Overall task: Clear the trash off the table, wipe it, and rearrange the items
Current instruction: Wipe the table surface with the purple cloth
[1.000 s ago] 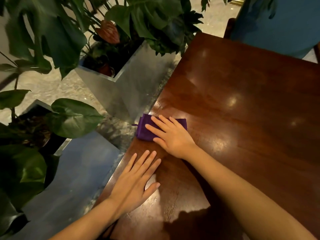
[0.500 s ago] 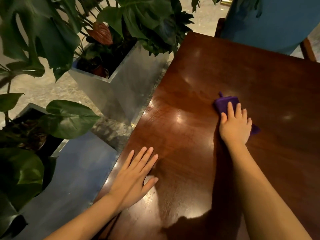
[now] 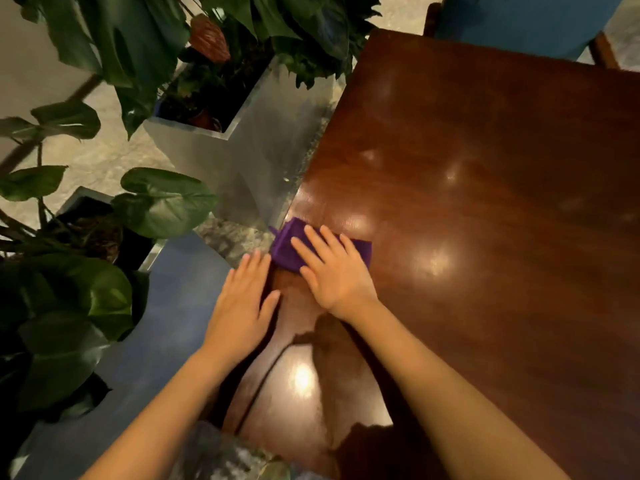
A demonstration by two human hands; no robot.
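Wiping: cloth [image 3: 289, 249] pressed flat at the counter [image 3: 485, 202] left edge under the open right hand [image 3: 334, 271]; left hand [image 3: 242, 303] open, empty, bracing. Even pressure and overlapping strokes are advised.

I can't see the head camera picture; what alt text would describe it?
A person's right hand presses a folded purple cloth flat on the left edge of a glossy dark wooden table, while the left hand rests open beside it. Leafy plants in metal planters stand left.

Cloth [image 3: 291, 249] on table's [image 3: 485, 237] left edge
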